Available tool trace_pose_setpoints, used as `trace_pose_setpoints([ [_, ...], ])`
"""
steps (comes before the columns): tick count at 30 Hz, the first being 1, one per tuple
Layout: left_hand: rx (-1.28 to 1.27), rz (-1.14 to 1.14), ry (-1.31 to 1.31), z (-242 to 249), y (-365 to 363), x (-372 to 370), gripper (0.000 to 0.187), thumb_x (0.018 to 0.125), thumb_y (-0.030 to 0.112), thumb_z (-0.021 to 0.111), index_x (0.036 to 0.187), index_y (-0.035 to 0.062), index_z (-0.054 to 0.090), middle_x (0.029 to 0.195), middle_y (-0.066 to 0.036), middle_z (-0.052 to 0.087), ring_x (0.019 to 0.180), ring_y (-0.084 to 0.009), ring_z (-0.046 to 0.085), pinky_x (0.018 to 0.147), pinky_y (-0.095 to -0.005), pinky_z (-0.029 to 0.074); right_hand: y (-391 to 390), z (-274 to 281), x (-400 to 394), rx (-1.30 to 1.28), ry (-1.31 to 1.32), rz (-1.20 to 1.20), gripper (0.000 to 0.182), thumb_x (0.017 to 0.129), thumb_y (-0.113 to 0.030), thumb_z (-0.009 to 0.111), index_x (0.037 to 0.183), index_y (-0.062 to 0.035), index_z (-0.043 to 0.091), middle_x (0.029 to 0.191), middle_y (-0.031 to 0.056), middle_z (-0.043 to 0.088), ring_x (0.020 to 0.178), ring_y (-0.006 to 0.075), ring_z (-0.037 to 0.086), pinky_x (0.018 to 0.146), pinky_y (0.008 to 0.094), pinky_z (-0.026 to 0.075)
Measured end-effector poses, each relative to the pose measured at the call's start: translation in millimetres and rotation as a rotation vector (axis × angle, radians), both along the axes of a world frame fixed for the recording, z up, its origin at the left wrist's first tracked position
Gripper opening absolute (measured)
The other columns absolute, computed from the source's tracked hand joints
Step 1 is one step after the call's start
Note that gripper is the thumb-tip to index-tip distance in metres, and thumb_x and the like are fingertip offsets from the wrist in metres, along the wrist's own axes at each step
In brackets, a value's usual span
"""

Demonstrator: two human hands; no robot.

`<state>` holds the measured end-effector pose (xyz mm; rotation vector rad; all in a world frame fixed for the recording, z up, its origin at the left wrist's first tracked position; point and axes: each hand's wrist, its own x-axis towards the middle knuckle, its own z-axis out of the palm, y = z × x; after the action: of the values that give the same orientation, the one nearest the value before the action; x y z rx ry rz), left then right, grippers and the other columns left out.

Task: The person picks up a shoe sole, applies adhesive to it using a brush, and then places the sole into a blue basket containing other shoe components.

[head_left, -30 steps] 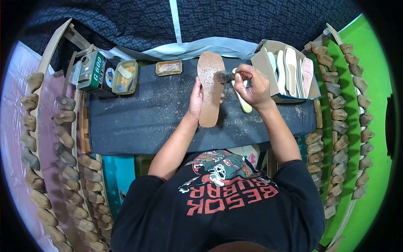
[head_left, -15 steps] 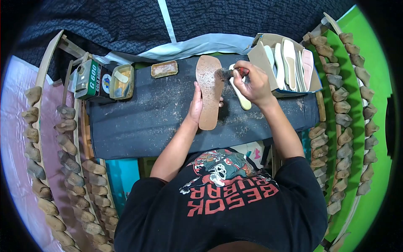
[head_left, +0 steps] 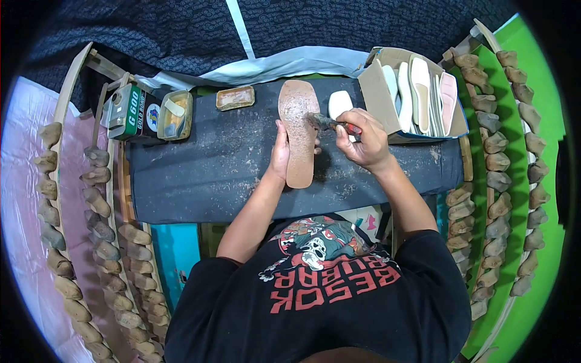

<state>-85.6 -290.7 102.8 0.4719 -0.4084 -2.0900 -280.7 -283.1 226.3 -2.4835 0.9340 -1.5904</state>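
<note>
Two hands — left hand [head_left: 280, 152] steadying sole [head_left: 299, 133], right hand [head_left: 365, 140] grip closed on brush [head_left: 331, 123], bristles seemingly touching it

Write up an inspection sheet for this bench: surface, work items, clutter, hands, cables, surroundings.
Surface: dark cloth-covered bench, speckled with pale dust.
Work items: long brown sole-shaped insole lying flat; bristle brush with a red handle, its bristles on the insole's right edge.
Clutter: green G 600 glue can, yellow open tin, small flat tin, white insole piece, cardboard box of pale insoles.
Hands: left hand presses the insole's left edge; right hand has its grip shut on the brush.
Cables: nothing seen.
Surroundings: curved racks of wooden shoe lasts on both sides; green floor at right.
</note>
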Motion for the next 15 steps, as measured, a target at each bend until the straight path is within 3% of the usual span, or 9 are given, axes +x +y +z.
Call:
trace_pose_setpoints([
  [5, 0.057, 0.032, 0.059, -5, 1, -15, 0.078, 0.100, 0.074, 0.028, 0.133, 0.0084, 0.056, 0.104, -0.010, 0.068, 0.089, -0.0234, 0.068, 0.079, -0.0413, 0.058, -5, -4, -13, 0.008, 0.006, 0.013, 0.023, 0.082, -0.002, 0.074, 0.102, 0.0000, 0.061, 0.071, 0.0090, 0.057, 0.059, 0.0264, 0.057, 0.055, 0.0371, 0.046],
  [8, 0.019, -0.012, 0.044, -8, 1, -23, 0.079, 0.101, 0.073, 0.028, 0.138, 0.0083, 0.053, 0.114, -0.011, 0.068, 0.097, -0.0248, 0.068, 0.084, -0.0425, 0.058, -2, -6, -15, 0.012, 0.090, 0.100, 0.023, 0.082, -0.004, 0.075, 0.100, -0.0007, 0.062, 0.070, 0.0082, 0.056, 0.058, 0.0254, 0.057, 0.055, 0.0376, 0.046],
  [10, 0.162, 0.132, -0.058, 12, 5, -36, 0.079, 0.101, 0.072, 0.029, 0.143, 0.0082, 0.050, 0.126, -0.011, 0.065, 0.106, -0.0259, 0.068, 0.089, -0.0417, 0.058, 4, -8, -12, 0.072, 0.043, 0.174, 0.021, 0.082, -0.006, 0.075, 0.099, -0.0011, 0.063, 0.069, 0.0083, 0.057, 0.059, 0.0247, 0.059, 0.056, 0.0377, 0.048],
  [11, 0.116, 0.141, -0.052, 7, 6, -38, 0.081, 0.101, 0.073, 0.030, 0.146, 0.0079, 0.048, 0.134, -0.012, 0.062, 0.114, -0.0262, 0.066, 0.093, -0.0406, 0.057, 1, -8, -14, 0.063, 0.053, 0.196, 0.021, 0.082, -0.006, 0.075, 0.098, -0.0006, 0.063, 0.070, 0.0088, 0.059, 0.060, 0.0248, 0.060, 0.056, 0.0373, 0.049],
  [14, 0.098, 0.098, -0.102, -10, 9, -36, 0.075, 0.102, 0.070, 0.032, 0.146, 0.0126, 0.048, 0.134, -0.011, 0.060, 0.118, -0.0273, 0.062, 0.101, -0.0447, 0.053, -12, -10, -23, 0.081, 0.085, 0.154, 0.020, 0.083, -0.005, 0.074, 0.098, 0.0011, 0.063, 0.074, 0.0104, 0.063, 0.061, 0.0251, 0.063, 0.057, 0.0364, 0.051],
  [15, 0.104, 0.085, -0.123, -14, 11, -33, 0.083, 0.100, 0.075, 0.028, 0.138, 0.0069, 0.055, 0.108, -0.015, 0.070, 0.089, -0.0258, 0.071, 0.082, -0.0388, 0.059, -17, -12, -24, 0.120, 0.058, 0.097, 0.019, 0.084, -0.005, 0.074, 0.099, 0.0015, 0.063, 0.078, 0.0119, 0.066, 0.064, 0.0258, 0.065, 0.059, 0.0373, 0.053],
])
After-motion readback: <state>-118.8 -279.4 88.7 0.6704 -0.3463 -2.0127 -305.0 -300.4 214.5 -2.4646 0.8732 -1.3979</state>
